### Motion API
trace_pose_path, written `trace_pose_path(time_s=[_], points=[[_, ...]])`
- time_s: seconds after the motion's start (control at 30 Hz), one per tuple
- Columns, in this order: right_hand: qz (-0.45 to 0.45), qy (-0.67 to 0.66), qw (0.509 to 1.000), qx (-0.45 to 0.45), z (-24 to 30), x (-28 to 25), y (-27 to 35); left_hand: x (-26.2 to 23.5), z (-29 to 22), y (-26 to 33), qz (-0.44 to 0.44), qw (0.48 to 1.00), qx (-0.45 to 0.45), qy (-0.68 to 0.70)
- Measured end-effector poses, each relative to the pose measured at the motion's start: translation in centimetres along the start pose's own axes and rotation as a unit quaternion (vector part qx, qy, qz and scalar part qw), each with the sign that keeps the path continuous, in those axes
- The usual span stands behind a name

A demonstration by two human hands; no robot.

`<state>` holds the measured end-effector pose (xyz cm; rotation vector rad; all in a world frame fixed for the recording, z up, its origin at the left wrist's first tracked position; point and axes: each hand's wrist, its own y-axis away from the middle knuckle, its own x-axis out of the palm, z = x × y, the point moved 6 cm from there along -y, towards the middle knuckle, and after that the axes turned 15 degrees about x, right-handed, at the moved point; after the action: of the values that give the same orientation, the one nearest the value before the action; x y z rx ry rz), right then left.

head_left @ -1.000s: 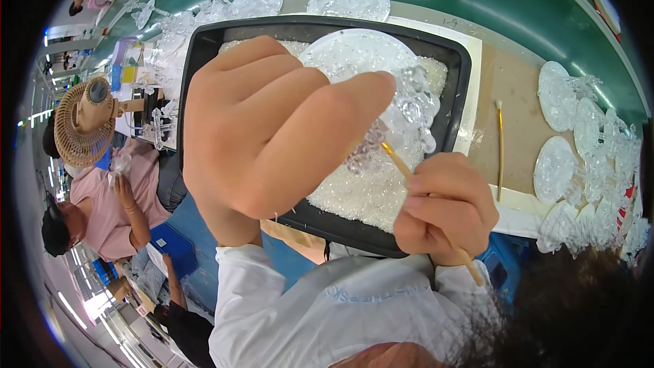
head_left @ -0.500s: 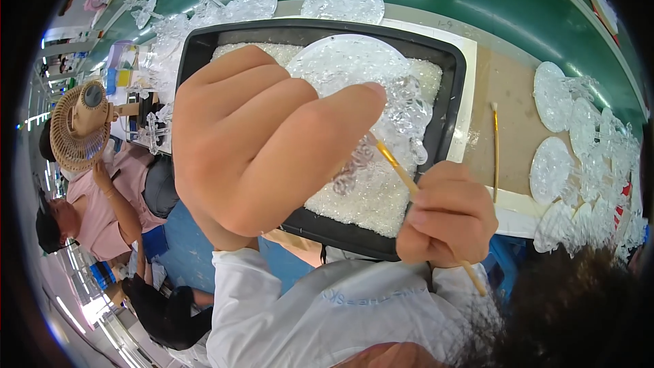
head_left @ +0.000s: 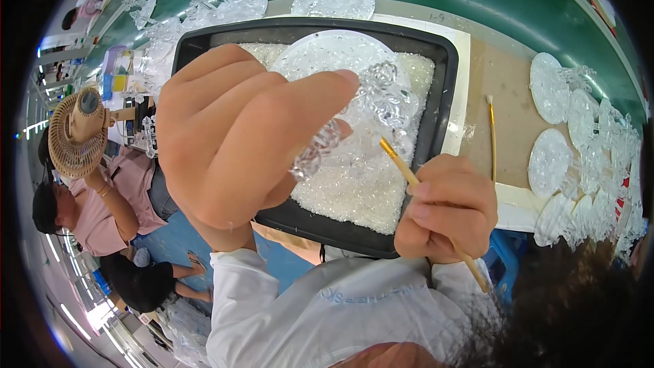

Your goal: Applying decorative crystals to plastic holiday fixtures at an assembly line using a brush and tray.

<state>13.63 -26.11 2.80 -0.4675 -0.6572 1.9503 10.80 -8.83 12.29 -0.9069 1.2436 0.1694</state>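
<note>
My left hand (head_left: 228,133) is closed around a clear crystal-like ornament (head_left: 385,95), pinching it between thumb and fingers. The ornament has an ornate cross-like part and a round, glittery disc (head_left: 327,51); my fingers cover part of it. It hangs over a black tray (head_left: 446,85) filled with white glittering granules (head_left: 351,208). Between the fingers of my right hand (head_left: 453,208) is a thin paintbrush (head_left: 403,167) with a wooden handle and gold ferrule. Its tip points up and left at the ornament; whether they touch I cannot tell.
Another brush (head_left: 492,140) lies on the brown board (head_left: 507,88) at right. Clear disc ornaments (head_left: 548,163) stand in a cluster beyond it, with others (head_left: 334,0) behind the tray. At left are a beige fan (head_left: 78,133) and a seated person (head_left: 116,204) in pink.
My left hand and the ornament have shifted slightly left, and more of the cross part shows below my thumb. The brush tip has come away from beside the thumb.
</note>
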Motion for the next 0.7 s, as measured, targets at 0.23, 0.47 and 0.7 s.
trace_pose_path(time_s=[0.23,0.47,0.7], points=[[-0.018,-0.002,0.999,0.031,0.00,-0.12,0.30,0.13,0.30,0.15,0.000,1.000,0.008,0.028],[-0.009,0.036,0.999,0.033,0.45,0.05,0.02,-0.15,-0.05,0.30,0.011,0.999,0.016,0.035],[-0.020,0.049,0.998,0.038,0.38,0.36,-0.11,0.44,0.14,0.23,0.005,0.999,0.008,0.045]])
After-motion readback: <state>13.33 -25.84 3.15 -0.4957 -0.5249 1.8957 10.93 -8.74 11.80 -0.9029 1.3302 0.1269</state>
